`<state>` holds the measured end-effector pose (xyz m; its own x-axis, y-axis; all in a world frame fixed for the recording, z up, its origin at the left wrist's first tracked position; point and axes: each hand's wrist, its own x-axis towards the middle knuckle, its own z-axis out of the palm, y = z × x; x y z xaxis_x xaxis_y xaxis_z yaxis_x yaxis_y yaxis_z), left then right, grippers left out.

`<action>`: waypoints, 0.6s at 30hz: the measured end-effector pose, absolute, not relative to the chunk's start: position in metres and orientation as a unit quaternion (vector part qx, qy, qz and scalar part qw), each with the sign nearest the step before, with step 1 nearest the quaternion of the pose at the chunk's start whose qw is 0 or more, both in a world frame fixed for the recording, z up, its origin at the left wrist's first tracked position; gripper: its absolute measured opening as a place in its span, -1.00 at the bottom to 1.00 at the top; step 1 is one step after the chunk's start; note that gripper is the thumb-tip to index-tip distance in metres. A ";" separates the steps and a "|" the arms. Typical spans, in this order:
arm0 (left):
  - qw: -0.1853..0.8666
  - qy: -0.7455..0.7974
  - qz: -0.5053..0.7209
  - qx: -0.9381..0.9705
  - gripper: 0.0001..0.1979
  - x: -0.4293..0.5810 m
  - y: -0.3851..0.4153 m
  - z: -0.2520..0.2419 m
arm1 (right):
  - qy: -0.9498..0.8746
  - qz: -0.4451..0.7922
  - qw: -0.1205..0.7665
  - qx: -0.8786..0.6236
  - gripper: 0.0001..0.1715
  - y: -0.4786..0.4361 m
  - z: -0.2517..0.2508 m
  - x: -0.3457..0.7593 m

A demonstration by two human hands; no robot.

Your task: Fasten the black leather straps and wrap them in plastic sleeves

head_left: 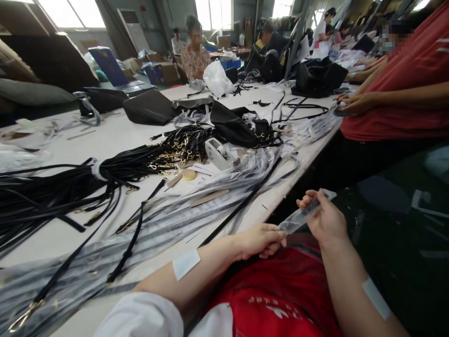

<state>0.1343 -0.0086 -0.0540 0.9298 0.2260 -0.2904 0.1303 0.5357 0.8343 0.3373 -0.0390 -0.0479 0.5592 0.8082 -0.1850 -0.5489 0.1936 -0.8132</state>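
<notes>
A narrow clear plastic sleeve (297, 220) stretches between my two hands, just past the table's near edge. My left hand (263, 241) pinches its lower left end. Higher up and to the right, the fingers of my right hand (324, 215) are closed around the other end, part of which sticks out above the thumb. Whether anything lies inside the sleeve I cannot tell. Beside my left forearm, a long black strap (242, 203) lies on a pile of plastic-wrapped straps (168, 229). A black strap with a gold clasp (26, 314) rests at the lower left.
A tied bundle of black straps (56, 192) spreads over the white table (63, 142). Near its gold clasps stand a tape dispenser (219, 153) and a yellow tape roll (189, 174). Black bags (235, 124) lie behind. A co-worker in a red shirt (403, 93) stands at the right.
</notes>
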 end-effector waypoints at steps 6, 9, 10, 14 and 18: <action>0.846 0.255 0.033 0.467 -0.46 0.118 -0.002 -0.048 | -0.206 0.419 0.744 -0.478 -0.59 -0.037 -0.052 0.324; 0.842 0.262 0.052 0.470 -0.46 0.112 -0.003 -0.048 | -0.224 0.412 0.739 -0.484 -0.59 -0.034 -0.046 0.317; 0.845 0.252 0.055 0.469 -0.49 0.110 -0.004 -0.049 | -0.224 0.408 0.738 -0.489 -0.59 -0.034 -0.045 0.316; 0.854 0.210 0.072 0.470 -0.58 0.101 -0.007 -0.056 | -0.214 0.390 0.730 -0.519 -0.57 -0.036 -0.053 0.315; 0.847 0.219 0.054 0.481 -0.60 0.096 -0.007 -0.064 | -0.202 0.379 0.717 -0.549 -0.53 -0.042 -0.061 0.313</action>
<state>0.0960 -0.0071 -0.0645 0.8986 0.3016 -0.3186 0.1188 0.5317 0.8386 0.3133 -0.0421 -0.0610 0.6308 0.7656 -0.1265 -0.3209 0.1089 -0.9408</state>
